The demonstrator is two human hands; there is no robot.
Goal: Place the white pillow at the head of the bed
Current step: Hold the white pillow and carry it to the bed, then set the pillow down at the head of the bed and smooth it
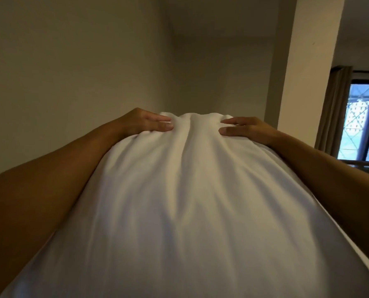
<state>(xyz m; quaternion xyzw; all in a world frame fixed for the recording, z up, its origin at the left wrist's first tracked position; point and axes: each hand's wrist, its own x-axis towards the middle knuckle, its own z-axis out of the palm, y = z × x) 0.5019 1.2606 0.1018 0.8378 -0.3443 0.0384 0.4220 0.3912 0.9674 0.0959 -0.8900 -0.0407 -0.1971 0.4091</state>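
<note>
Both hands, left hand (146,123) and right hand (243,131), clamp fingers into the far end of the soft white fabric pillow (179,201), which spans between the forearms, likely carried lengthwise for control; bed not visible.

No readable text, labels, brands or numbers anywhere. The white pillow (183,201) is plain cloth with no tag or print showing, and the wall (71,61) is bare paint.
</note>
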